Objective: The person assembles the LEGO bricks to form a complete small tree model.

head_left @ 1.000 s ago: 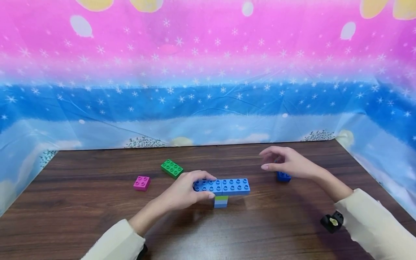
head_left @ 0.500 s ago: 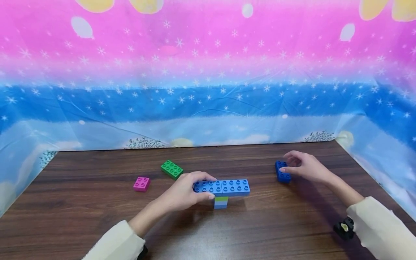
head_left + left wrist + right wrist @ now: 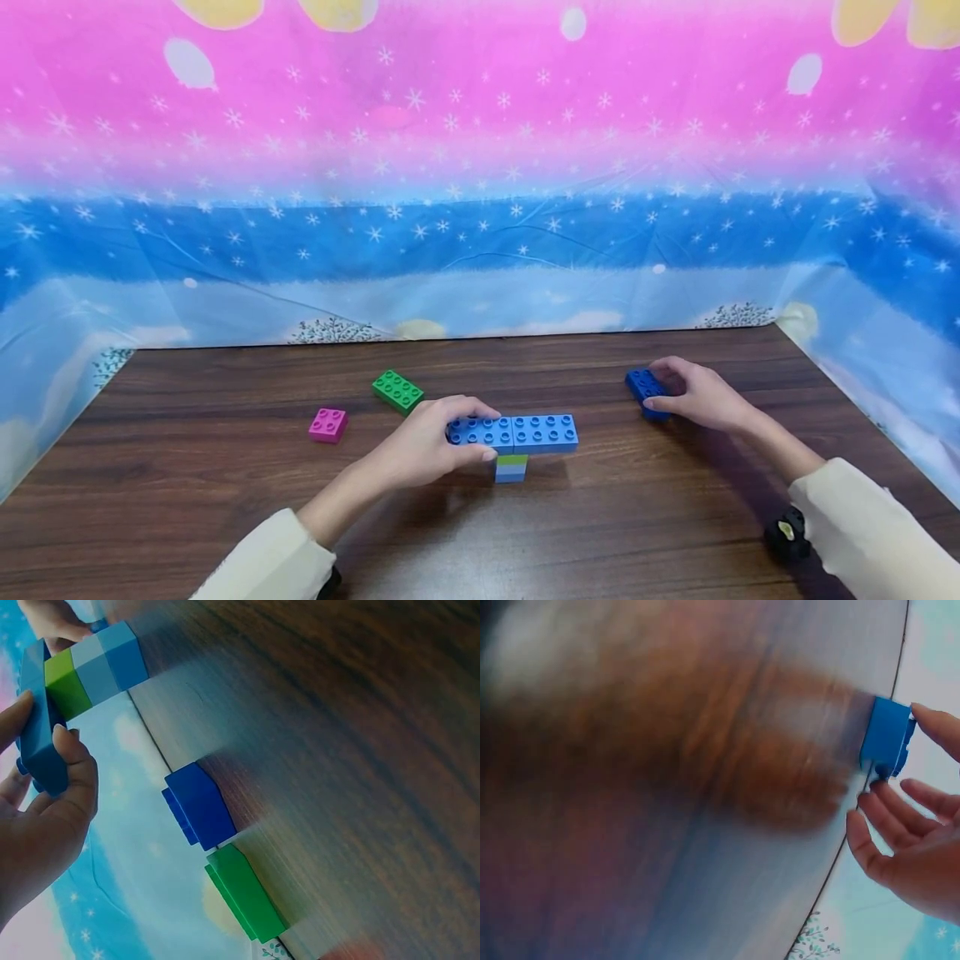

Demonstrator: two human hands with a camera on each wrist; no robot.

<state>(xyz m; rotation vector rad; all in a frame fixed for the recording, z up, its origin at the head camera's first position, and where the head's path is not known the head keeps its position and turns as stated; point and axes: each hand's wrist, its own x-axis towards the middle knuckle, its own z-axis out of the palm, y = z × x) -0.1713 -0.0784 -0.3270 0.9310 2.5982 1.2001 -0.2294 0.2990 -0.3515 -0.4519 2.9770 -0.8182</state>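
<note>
My left hand [image 3: 427, 437] grips the left of two light blue building bricks [image 3: 543, 432] that lie end to end across the top of a short column [image 3: 511, 469]. Lime green, pale blue and blue layers make up this column, which stands upright on the table. Over to the right, my right hand [image 3: 701, 396] pinches a dark blue brick [image 3: 643, 387] between thumb and fingers. That brick [image 3: 887, 733] rests on the tabletop, studs up. The left wrist view also has a second dark blue brick [image 3: 201, 806], mostly hidden behind the left hand in the head view.
A green brick [image 3: 397, 390] and a pink brick [image 3: 327, 425] lie on the brown wooden table [image 3: 225, 475], left of the column. A patterned cloth [image 3: 480, 233] hangs along the table's back edge and sides.
My right hand first drew back to the right, then closed in on the dark blue brick, whose far end has swung a little left. The left hand and the column have stayed put.
</note>
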